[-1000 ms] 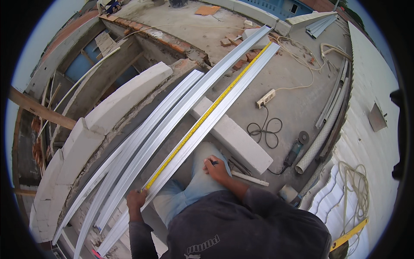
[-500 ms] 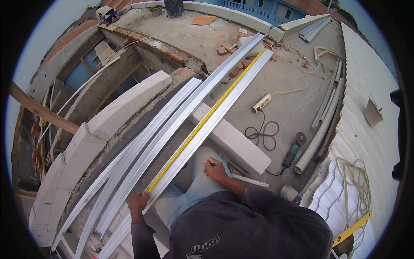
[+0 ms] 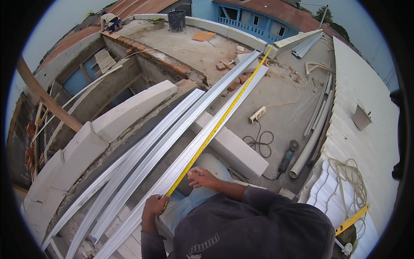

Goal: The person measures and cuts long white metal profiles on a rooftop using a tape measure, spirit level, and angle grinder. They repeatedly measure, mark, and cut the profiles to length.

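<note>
My left hand (image 3: 155, 205) is closed around the near end of a yellow tape measure (image 3: 211, 133), its case mostly hidden in my grip. The blade runs out along a silvery metal channel (image 3: 177, 169), and its tip reaches past the channel's far end. Beside the blade, my right hand (image 3: 202, 178) hovers above my knee with curled fingers; what they hold, if anything, cannot be made out. More metal channels (image 3: 148, 149) lie to the left. A long pale block (image 3: 235, 149) sits crosswise under the measured channel.
On the concrete to the right are a power strip (image 3: 257, 114), its coiled cable and an angle grinder (image 3: 289, 156). Pipes (image 3: 317, 129) lie beside corrugated sheeting (image 3: 364, 116). A pale block wall (image 3: 129, 108) borders a deep opening at left. Another person (image 3: 111, 21) crouches far off.
The tape's tip now extends beyond the channel's far end. My right hand has moved left toward the blade, and the dark pen-like thing in it no longer shows. My left hand has shifted right.
</note>
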`<action>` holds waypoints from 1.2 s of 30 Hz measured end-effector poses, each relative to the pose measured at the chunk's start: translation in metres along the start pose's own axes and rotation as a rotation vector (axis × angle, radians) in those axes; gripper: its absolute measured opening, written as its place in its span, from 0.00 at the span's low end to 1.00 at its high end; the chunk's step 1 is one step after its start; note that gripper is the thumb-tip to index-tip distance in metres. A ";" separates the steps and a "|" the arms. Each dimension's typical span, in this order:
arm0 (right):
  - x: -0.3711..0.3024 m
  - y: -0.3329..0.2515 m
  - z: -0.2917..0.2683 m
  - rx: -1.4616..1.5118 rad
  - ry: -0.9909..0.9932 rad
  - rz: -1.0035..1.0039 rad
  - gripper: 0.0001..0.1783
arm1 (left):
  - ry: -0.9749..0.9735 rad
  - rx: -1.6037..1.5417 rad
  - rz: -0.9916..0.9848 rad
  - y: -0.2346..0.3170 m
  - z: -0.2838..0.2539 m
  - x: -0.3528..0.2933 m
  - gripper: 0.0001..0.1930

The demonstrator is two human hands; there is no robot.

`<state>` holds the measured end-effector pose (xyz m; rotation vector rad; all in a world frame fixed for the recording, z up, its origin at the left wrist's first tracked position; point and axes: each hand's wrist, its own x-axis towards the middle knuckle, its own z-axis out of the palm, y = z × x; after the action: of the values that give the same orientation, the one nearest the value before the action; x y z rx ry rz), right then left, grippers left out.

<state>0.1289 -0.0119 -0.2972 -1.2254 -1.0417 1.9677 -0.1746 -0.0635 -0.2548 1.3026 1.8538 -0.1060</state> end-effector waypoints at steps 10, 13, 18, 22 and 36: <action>0.015 0.003 -0.001 0.535 0.296 0.087 0.13 | -0.435 -0.160 0.154 -0.036 0.034 -0.016 0.30; 0.022 0.007 -0.009 0.582 0.370 0.068 0.09 | -0.499 -0.215 0.154 -0.053 0.030 -0.022 0.29; 0.016 0.004 0.008 0.372 0.361 0.064 0.08 | -0.506 -0.183 0.124 -0.058 0.015 -0.035 0.30; -0.009 -0.005 0.038 0.010 0.093 0.137 0.23 | -0.391 -0.204 0.193 -0.047 0.010 -0.046 0.28; -0.064 -0.020 -0.017 -0.248 0.056 -0.208 0.32 | -0.400 -0.700 0.621 0.081 0.030 -0.043 0.42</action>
<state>0.1713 -0.0475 -0.2556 -1.2367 -1.3571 1.6753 -0.0873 -0.0735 -0.2141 1.1696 0.9480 0.5289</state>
